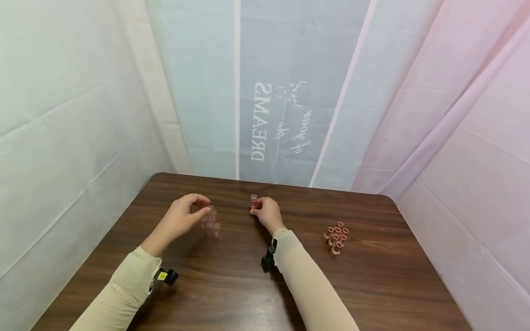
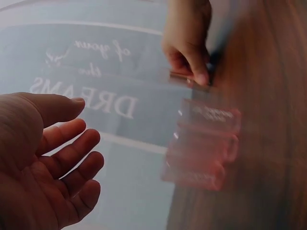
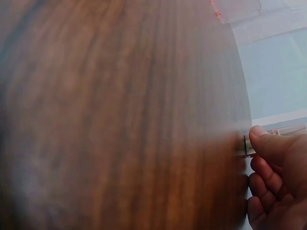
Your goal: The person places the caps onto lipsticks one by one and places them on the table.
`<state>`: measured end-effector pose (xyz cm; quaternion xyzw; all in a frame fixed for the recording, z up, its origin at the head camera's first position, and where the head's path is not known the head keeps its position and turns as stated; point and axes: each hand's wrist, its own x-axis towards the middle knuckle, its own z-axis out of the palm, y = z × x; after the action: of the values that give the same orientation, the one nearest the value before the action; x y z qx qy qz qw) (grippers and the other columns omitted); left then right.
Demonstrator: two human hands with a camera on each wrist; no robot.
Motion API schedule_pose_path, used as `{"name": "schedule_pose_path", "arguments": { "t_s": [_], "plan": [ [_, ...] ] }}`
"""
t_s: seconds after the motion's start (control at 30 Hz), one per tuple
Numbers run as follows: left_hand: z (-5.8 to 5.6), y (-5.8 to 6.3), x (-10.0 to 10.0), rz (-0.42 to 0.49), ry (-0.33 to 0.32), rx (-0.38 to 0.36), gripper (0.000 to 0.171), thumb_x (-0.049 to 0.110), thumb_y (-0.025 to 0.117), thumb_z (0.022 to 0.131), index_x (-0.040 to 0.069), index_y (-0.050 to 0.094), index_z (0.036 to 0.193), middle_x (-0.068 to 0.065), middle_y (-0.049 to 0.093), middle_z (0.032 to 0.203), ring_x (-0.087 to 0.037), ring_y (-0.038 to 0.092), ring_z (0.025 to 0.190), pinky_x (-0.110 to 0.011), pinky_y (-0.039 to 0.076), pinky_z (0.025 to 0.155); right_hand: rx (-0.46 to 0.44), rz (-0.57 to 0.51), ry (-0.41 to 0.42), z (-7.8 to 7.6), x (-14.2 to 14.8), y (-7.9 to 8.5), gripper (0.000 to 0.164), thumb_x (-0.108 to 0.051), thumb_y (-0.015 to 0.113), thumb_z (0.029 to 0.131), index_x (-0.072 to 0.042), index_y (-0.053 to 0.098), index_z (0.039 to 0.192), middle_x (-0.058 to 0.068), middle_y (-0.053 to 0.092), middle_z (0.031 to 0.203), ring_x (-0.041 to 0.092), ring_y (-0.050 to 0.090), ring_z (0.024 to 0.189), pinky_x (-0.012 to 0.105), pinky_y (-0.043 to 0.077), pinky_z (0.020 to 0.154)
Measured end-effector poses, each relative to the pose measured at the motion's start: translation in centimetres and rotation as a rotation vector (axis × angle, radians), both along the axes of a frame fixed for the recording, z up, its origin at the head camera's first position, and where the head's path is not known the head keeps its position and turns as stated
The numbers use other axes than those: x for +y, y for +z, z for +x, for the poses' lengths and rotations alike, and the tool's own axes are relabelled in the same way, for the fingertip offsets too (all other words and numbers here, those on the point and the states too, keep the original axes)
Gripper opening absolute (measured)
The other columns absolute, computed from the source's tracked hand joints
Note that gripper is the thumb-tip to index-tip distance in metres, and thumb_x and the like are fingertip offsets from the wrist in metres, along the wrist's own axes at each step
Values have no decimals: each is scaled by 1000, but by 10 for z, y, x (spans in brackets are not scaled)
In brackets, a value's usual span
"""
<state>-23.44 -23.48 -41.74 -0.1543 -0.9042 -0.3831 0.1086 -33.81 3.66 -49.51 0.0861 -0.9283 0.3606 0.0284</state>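
My right hand (image 1: 269, 214) pinches a small lipstick tube (image 1: 254, 200) near the table's back edge. The tube stands upright, with a rose-gold lower part and a clear top. In the right wrist view, thumb and fingers grip the tube's metallic end (image 3: 247, 146). My left hand (image 1: 182, 217) hovers beside a group of clear pinkish caps (image 1: 210, 225), thumb and fingers apart. The left wrist view shows its fingers (image 2: 76, 158) loosely bent with nothing between them, apart from the blurred caps (image 2: 201, 148).
Several rose-gold tube bases (image 1: 337, 237) with red openings stand grouped on the right of the dark wooden table (image 1: 372, 285). Behind the table hangs a cloth backdrop (image 1: 207, 92) with mirrored lettering. Pale cloth walls (image 1: 62, 115) close off both sides.
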Motion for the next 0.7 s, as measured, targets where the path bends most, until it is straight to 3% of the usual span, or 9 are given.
{"name": "schedule_pose_path", "arguments": {
  "t_s": [0.13, 0.3, 0.47, 0.7],
  "plan": [
    [3, -9, -11, -15, 43, -33, 27, 28, 69, 90, 11, 66, 111, -2, 66, 105, -23, 62, 98, -47, 51, 83, 34, 11, 14, 1, -1, -1, 14, -25, 78, 82, -18, 68, 88, -3, 67, 88, 16, 62, 84, 39, 48, 84],
    [2, -23, -19, -58, 71, -66, 31, 28, 73, 87, 13, 66, 113, -5, 67, 109, -25, 61, 100, -46, 49, 83, -6, -106, -4, 3, 4, 9, 30, -29, 79, 80, -12, 67, 102, 2, 67, 99, 19, 63, 92, 37, 51, 83],
    [1, -34, -23, -110, 96, -111, 34, 28, 77, 83, 14, 66, 112, -5, 66, 110, -25, 60, 102, -46, 49, 85, 16, -215, -30, 15, 14, 36, 48, -35, 79, 80, -8, 64, 117, 4, 64, 109, 21, 61, 99, 38, 51, 83],
    [0, -43, -19, -139, 139, -121, 35, 32, 76, 83, 13, 65, 110, -7, 68, 108, -26, 62, 101, -46, 50, 85, 192, -256, 36, 48, 44, 73, 41, -35, 79, 79, -13, 68, 112, 2, 63, 109, 19, 60, 101, 34, 51, 87]
  ]
}}
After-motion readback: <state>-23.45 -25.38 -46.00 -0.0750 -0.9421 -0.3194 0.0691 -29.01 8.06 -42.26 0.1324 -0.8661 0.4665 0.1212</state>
